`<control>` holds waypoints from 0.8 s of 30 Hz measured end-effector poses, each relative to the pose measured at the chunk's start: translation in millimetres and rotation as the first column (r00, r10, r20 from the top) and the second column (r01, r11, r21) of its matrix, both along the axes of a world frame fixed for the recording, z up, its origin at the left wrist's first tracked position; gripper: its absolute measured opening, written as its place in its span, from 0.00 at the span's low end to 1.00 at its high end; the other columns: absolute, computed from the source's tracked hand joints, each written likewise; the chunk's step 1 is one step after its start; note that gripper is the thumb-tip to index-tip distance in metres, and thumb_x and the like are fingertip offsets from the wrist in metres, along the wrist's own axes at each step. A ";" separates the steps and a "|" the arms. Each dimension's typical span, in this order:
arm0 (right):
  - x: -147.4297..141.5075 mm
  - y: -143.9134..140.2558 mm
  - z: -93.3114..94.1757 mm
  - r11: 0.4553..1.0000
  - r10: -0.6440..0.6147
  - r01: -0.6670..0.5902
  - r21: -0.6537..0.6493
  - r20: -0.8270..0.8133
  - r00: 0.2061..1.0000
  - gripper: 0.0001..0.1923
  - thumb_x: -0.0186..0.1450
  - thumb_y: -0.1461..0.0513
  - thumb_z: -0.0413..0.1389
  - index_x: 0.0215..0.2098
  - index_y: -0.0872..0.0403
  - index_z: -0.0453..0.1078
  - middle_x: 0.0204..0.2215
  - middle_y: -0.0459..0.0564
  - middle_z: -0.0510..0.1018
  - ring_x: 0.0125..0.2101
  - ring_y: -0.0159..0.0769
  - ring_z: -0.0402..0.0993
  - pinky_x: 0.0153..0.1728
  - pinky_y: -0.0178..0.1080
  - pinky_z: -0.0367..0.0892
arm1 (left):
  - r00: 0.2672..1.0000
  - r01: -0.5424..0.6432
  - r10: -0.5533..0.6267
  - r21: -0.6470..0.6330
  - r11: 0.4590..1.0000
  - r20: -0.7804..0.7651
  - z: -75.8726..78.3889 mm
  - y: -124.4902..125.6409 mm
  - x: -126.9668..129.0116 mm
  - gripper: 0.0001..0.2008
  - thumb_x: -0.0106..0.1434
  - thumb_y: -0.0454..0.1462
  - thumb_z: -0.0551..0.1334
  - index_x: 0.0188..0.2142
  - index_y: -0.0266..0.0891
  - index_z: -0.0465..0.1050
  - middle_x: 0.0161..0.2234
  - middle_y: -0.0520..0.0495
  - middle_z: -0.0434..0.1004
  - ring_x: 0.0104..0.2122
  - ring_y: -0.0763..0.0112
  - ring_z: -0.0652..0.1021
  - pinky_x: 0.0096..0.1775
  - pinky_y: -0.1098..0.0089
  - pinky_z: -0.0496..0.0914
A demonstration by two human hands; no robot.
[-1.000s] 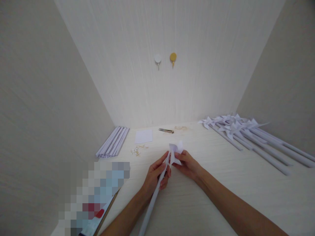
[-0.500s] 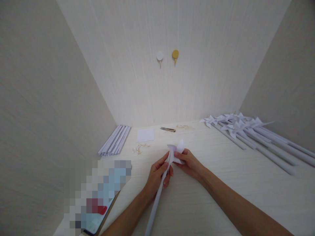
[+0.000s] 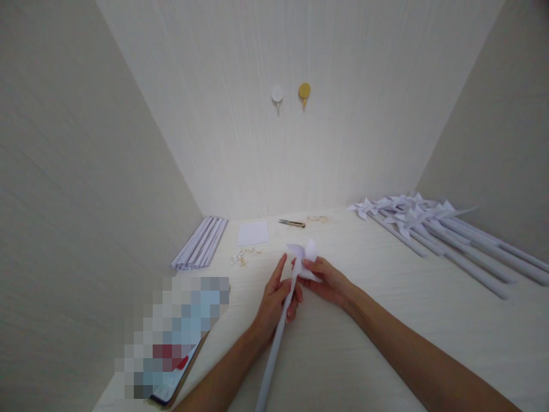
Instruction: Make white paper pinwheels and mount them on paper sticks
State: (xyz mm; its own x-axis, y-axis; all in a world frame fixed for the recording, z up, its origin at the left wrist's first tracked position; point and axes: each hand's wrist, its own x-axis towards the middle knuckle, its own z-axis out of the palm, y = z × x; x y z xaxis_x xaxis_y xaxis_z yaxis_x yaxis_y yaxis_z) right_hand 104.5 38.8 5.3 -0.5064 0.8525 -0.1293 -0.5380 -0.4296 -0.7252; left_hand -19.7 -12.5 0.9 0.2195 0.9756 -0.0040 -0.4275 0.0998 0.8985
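Note:
My left hand [image 3: 274, 300] grips a long white rolled paper stick [image 3: 274, 349] that runs from the bottom edge up to the hands. My right hand [image 3: 328, 280] holds a white paper pinwheel head [image 3: 302, 254] against the top of that stick. The index finger of the left hand points up beside the pinwheel. Both hands hover just above the pale table [image 3: 386, 320], near its middle.
Several finished white pinwheels on sticks [image 3: 433, 229] lie at the right. A bundle of plain paper sticks [image 3: 199, 243] lies at the left wall. A white paper square [image 3: 253, 233], small pins [image 3: 244, 257], a cutter [image 3: 292, 222] and a phone [image 3: 171, 383] are also on the table.
The hands and pinwheel have shifted slightly away from me. The left index finger has lifted and straightened beside the pinwheel head.

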 end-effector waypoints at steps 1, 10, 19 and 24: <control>-0.2 0.1 -0.1 1.000 -0.010 0.010 -0.005 0.001 1.000 0.11 0.41 0.63 0.63 0.22 0.60 0.70 0.21 0.46 0.73 0.24 0.28 0.66 0.31 0.34 0.61 | 1.000 -0.001 0.001 -0.004 1.000 -0.007 0.0 0.0 0.2 0.39 0.52 0.40 0.57 0.57 0.41 0.33 0.17 0.56 0.68 0.08 0.84 0.58 0.09 0.82 0.52; 0.1 1.9 -3.8 0.999 -0.034 0.034 0.036 0.004 0.999 0.09 0.42 0.64 0.63 0.19 0.60 0.69 0.18 0.45 0.72 0.22 0.27 0.64 0.29 0.34 0.59 | 1.000 -0.003 0.000 -0.070 0.998 -0.031 1.4 2.7 -1.2 0.35 0.51 0.40 0.58 0.56 0.38 0.43 0.17 0.55 0.67 0.10 0.83 0.61 0.12 0.80 0.54; 5.4 5.4 -1.2 0.989 -0.144 0.145 0.008 -0.043 0.989 0.09 0.40 0.63 0.64 0.19 0.58 0.69 0.17 0.42 0.72 0.20 0.25 0.63 0.28 0.33 0.58 | 0.972 0.190 -0.213 -0.206 0.960 -0.096 7.8 5.3 -17.0 0.10 0.50 0.39 0.60 0.28 0.32 0.68 0.20 0.50 0.69 0.16 0.81 0.67 0.17 0.79 0.59; 5.5 4.3 1.3 0.986 -0.169 0.169 0.003 -0.034 0.985 0.09 0.39 0.63 0.64 0.18 0.57 0.69 0.17 0.42 0.73 0.20 0.25 0.64 0.28 0.32 0.58 | 0.955 0.234 -0.265 -0.210 0.949 -0.136 9.7 2.9 -19.1 0.11 0.51 0.39 0.60 0.28 0.31 0.70 0.20 0.49 0.69 0.16 0.81 0.68 0.18 0.79 0.59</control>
State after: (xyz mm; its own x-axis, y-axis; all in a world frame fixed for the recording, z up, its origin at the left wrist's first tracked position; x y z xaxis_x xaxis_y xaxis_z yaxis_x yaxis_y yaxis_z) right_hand 110.0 43.1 6.6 -0.3592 0.9268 -0.1094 -0.6265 -0.3264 -0.7078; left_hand -38.8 -9.5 10.5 0.4366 0.8674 -0.2389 -0.2187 0.3599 0.9070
